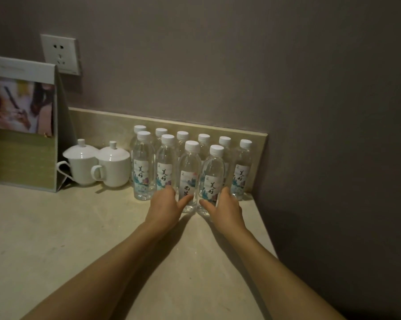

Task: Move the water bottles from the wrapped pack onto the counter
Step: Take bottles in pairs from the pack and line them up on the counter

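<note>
Several clear water bottles with white caps and printed labels stand upright on the beige counter (68, 227) against the back wall. Two front bottles stand side by side. My left hand (165, 207) is wrapped around the lower part of the left one (189, 167). My right hand (222, 207) holds the lower part of the right one (214, 172). Both bottles rest on the counter. The other bottles (144, 162) line up behind and to the left in two rows. No wrapped pack is in view.
Two white lidded cups (98, 165) stand left of the bottles. A folded cardboard display stand (21, 125) sits at the far left, below a wall socket (59, 54). The counter ends at the wall on the right, close to the last bottle (242, 169).
</note>
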`<state>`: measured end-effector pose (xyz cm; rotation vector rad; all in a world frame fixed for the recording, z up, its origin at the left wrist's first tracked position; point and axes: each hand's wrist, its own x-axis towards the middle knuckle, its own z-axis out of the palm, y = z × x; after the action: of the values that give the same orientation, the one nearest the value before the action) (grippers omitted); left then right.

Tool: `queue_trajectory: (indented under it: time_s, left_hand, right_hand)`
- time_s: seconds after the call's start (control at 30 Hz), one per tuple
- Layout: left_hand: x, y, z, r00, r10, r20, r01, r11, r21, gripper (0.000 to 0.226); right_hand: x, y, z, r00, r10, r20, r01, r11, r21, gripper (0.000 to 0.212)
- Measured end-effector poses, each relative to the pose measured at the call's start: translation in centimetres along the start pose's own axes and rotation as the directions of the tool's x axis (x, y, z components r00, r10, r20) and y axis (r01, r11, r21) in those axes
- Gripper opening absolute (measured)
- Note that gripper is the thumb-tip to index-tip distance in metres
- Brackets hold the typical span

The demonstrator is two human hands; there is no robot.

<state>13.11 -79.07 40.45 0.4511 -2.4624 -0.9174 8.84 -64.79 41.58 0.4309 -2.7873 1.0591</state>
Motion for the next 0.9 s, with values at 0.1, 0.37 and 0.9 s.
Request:
queue_trajectory:
  time_s: [0.1, 0.37, 0.9]
  left_hand:
    - [0.5, 0.3, 0.2, 0.991, 0.129, -0.030, -0.118, 0.960, 0.253, 0.040]
    - [2.0, 0.6, 0.3, 0.990, 0.140, 0.014, -0.126, 0.838, 0.531, 0.046]
    - [3.0, 0.6, 0.7, 0.980, 0.195, 0.033, -0.182, 0.830, 0.527, 0.044]
  right_hand:
    - [0.5, -0.2, 0.1, 1.000, 0.011, -0.005, -0.011, 1.000, -0.029, 0.058]
    - [1.4, -0.7, 0.3, 1.000, 0.013, -0.002, -0.013, 0.999, -0.047, 0.064]
    - [2.9, -1.4, 0.7, 0.998, 0.069, -0.013, -0.070, 0.990, -0.124, 0.067]
